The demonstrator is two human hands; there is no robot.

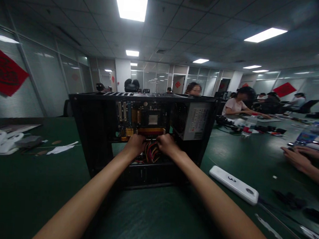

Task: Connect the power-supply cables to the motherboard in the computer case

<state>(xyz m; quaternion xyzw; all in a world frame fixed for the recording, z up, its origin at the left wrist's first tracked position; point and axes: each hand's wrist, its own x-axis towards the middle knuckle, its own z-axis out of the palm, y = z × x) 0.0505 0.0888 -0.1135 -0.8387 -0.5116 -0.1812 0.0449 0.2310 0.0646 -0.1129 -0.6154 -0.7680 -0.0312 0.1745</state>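
Note:
A black computer case (81, 129) stands on the green table with its side open towards me. Inside it a motherboard (161, 109) faces me, with a square processor socket area (153, 119) and an orange-red strip of memory slots or modules (151, 131) below. My left hand (136, 145) is closed at the strip's lower left end. At its lower right end my right hand (167, 143) is curled the same way. What the fingertips pinch is hidden. A bundle of coloured cables (152, 151) hangs between the hands. The grey power supply (195, 121) sits at upper right.
Right of the case lies a white power bank-like device (233, 184) marked 3, with a cable. Beyond are a water bottle (249, 125) and a co-worker's hands (297, 157). White items (5, 142) and torn paper (62, 148) lie left. Other people sit farther back.

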